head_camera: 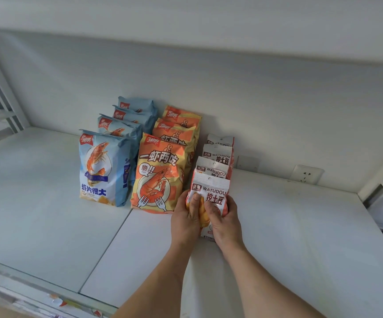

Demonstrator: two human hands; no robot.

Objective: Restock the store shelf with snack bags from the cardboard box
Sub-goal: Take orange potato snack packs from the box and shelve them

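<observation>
Both my hands hold the front white-and-red Watudou snack bag [211, 189] upright on the white shelf [289, 237]. My left hand [186, 216] grips its left side and my right hand [223, 216] grips its right side, thumbs across the front. Three more Watudou bags [218, 154] stand in a row behind it. To the left stands a row of orange shrimp snack bags [160, 173], and further left a row of blue shrimp chip bags [102, 168]. The cardboard box is out of view.
An upper shelf board [209, 26] overhangs the space. A wall socket [306, 174] sits on the back wall at the right. Shelf uprights stand at the far left [0, 92] and right [378, 175]. Price-tag strip [36, 292] runs along the front edge.
</observation>
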